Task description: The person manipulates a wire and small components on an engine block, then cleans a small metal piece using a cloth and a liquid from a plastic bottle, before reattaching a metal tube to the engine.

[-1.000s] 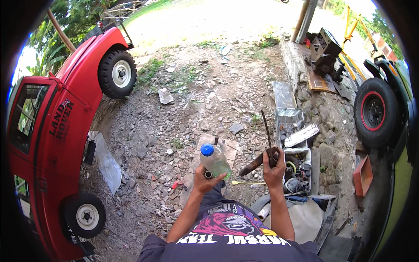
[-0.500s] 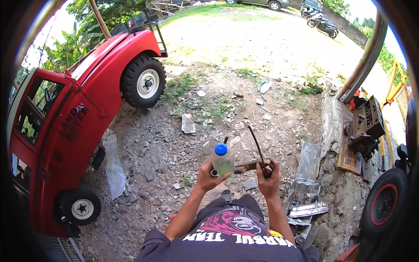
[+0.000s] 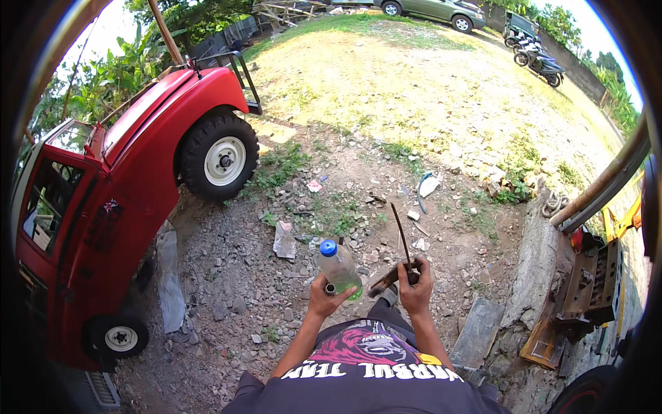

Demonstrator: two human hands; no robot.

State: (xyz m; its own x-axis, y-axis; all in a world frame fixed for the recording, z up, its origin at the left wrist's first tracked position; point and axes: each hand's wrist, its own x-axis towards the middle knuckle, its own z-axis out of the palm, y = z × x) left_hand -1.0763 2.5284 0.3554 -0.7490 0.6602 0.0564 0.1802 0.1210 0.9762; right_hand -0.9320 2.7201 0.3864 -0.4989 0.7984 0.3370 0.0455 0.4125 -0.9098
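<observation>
My left hand (image 3: 322, 299) is wrapped round a clear plastic bottle (image 3: 340, 266) with a blue cap, leaning slightly left, pale green liquid low inside. A round, hollow metal end (image 3: 330, 288), like a socket or tube, pokes out beside the thumb of that same hand. Closed fingers of my right hand (image 3: 416, 291) grip a thin dark rod (image 3: 400, 233) that points up and away. A dark, flat, elongated piece (image 3: 387, 280) juts leftward from this hand; its kind is unclear. The two hands are apart, in front of my body.
Gravelly ground (image 3: 227, 276) with broken stones lies ahead. A red off-road vehicle (image 3: 131, 186) stands at left. To the right are a low concrete ledge (image 3: 531, 269), a flat grey sheet (image 3: 478, 331), a rusty engine block (image 3: 590, 286) and a slanted pole (image 3: 607, 176). Parked vehicles stand far back.
The view has shifted, and a shoe and leg now show further forward below my hands. The bottle now leans left, and the dark piece at my right hand is angled more steeply. Both grips stay.
</observation>
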